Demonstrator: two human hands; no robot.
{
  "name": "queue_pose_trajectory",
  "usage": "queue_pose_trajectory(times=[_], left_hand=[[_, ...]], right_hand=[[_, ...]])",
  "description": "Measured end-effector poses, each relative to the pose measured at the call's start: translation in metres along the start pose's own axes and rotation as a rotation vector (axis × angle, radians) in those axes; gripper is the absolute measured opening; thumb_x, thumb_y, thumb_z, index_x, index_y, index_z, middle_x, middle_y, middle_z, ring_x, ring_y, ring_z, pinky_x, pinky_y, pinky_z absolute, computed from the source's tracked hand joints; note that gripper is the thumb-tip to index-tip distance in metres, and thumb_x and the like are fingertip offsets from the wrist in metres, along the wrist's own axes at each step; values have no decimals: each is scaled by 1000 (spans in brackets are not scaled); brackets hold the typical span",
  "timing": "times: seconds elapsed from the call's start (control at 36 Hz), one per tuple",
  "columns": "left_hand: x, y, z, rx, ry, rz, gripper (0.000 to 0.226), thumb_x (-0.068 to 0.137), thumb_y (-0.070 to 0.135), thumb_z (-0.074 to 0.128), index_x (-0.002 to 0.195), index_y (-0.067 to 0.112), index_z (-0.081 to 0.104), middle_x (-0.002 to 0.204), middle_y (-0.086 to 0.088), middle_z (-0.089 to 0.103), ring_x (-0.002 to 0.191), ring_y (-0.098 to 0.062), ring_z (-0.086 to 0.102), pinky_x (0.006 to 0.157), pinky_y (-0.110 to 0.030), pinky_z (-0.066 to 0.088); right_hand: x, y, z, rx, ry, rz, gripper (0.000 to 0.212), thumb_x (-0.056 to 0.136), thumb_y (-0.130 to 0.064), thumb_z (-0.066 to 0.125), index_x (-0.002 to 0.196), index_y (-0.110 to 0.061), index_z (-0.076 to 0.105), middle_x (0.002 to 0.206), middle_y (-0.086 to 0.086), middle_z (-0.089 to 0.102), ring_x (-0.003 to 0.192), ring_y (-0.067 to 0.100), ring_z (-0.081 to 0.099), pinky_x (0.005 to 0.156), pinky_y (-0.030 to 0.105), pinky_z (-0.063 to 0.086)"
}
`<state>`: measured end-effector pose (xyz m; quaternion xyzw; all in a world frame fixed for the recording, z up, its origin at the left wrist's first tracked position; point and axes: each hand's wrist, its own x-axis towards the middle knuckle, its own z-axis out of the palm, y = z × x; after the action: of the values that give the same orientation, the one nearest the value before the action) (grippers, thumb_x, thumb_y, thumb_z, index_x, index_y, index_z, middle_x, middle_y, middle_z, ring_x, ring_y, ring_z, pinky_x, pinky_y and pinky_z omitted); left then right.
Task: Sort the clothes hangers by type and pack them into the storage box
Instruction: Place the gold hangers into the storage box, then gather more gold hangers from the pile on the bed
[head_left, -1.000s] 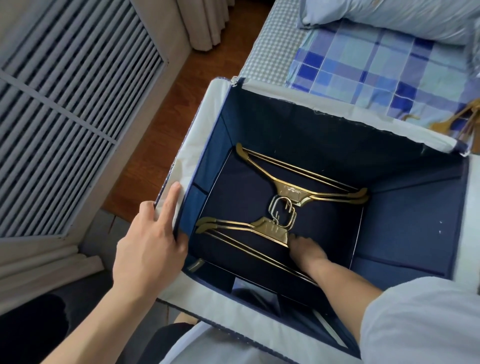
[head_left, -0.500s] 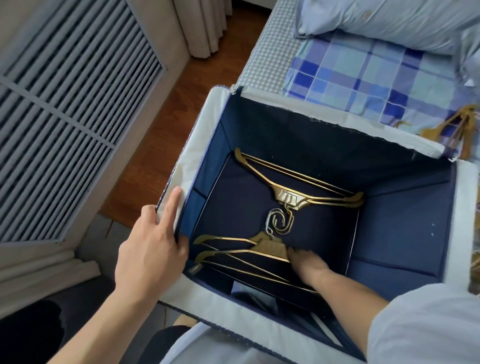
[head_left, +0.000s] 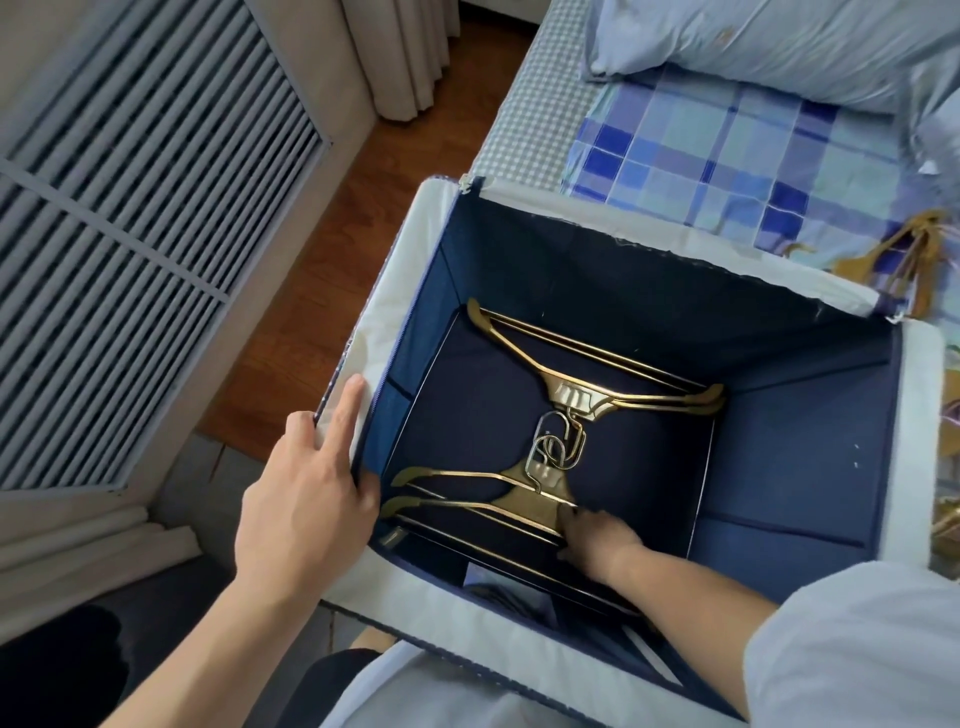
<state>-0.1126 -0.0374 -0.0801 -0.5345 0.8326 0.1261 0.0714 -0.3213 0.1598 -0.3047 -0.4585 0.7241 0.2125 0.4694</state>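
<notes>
A person is looking down into an open navy storage box (head_left: 810, 441) with a pale rim, sitting beside a bed (head_left: 727, 150). The left hand (head_left: 306, 499) is gripping the box's left rim, index finger lying straight along it. The right hand (head_left: 597, 535) is reaching to the box floor, fingers resting on the near gold hangers (head_left: 519, 499); whether it is gripping them cannot be told. These are lying flat, long axis left to right, hooks pointing away. The far gold hangers (head_left: 587, 400) are lying diagonally, hooks pointing toward the viewer, the hooks overlapping mid-floor. More hangers (head_left: 898, 249) are lying on the bed.
</notes>
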Motion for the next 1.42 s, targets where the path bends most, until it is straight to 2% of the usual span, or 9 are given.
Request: queue_pose_trajectory(times=[0.31, 0.47, 0.58, 0.72, 0.86, 1.0, 1.17, 1.31, 1.42], left_hand=[[-2, 0, -8, -39, -19, 44, 80, 88, 26, 61, 156, 38, 19, 102, 0, 35, 82, -28, 51, 57, -35, 36], [-6, -5, -18, -86, -60, 127, 77, 86, 29, 64, 152, 33, 25, 136, -12, 36, 118, -39, 48, 67, -39, 47], [-6, -11, -21, -76, 17, 222, 69, 88, 36, 66, 150, 25, 40, 150, -21, 29, 135, -47, 34, 103, -56, 42], [-8, -6, -31, -158, 88, 574, 44, 90, 28, 59, 131, 13, 66, 133, -17, 54, 126, -39, 44, 102, -55, 42], [-23, 42, -49, -275, -213, 808, 27, 96, 16, 60, 119, 18, 73, 117, -3, 70, 107, -28, 61, 89, -40, 49], [-74, 112, -54, -370, -450, 960, 24, 96, 15, 58, 113, 24, 73, 93, 2, 74, 90, -25, 69, 79, -35, 51], [-171, 163, -57, -531, -820, 1076, 18, 98, 19, 59, 103, 30, 72, 89, 10, 75, 78, -3, 69, 77, -29, 53], [-238, 175, -45, -465, -1216, 981, 20, 101, 6, 56, 106, 16, 72, 90, -5, 74, 70, -15, 67, 75, -36, 55], [-279, 195, -23, -293, -1259, 946, 21, 101, 7, 52, 110, 14, 69, 88, -4, 70, 61, -7, 64, 61, -22, 49]], right_hand=[[-10, -6, -46, 58, -28, 149, 33, 92, -22, 61, 124, -15, 64, 123, 8, 65, 109, 27, 65, 83, 33, 52], [-54, 2, -95, 350, 148, 222, 29, 95, -31, 60, 118, -15, 64, 117, 9, 67, 103, 29, 65, 80, 32, 51], [-114, 5, -127, 704, 337, 231, 17, 99, -32, 58, 101, -16, 65, 103, 6, 70, 91, 21, 70, 76, 34, 54], [-208, 1, -122, 1063, 790, 290, 10, 99, -30, 54, 94, -26, 61, 90, -1, 69, 78, 11, 68, 69, 29, 56], [-278, -12, -68, 1286, 1129, 464, 11, 90, -34, 55, 82, -35, 64, 78, -4, 71, 76, 22, 70, 78, 49, 60], [-347, -27, 4, 1353, 1300, 721, 11, 91, -30, 58, 80, -30, 61, 77, -4, 68, 81, 28, 68, 75, 41, 54], [-417, -33, 110, 1403, 1261, 984, 10, 97, -17, 57, 97, -15, 67, 93, -3, 70, 88, 16, 64, 80, 29, 47], [-445, -18, 196, 1567, 1218, 1101, 8, 94, -22, 62, 92, -20, 69, 94, 3, 73, 91, 25, 70, 87, 44, 56], [-455, 17, 235, 1600, 1159, 1074, 12, 94, -21, 62, 91, -14, 71, 90, 9, 74, 90, 29, 70, 75, 35, 50]])
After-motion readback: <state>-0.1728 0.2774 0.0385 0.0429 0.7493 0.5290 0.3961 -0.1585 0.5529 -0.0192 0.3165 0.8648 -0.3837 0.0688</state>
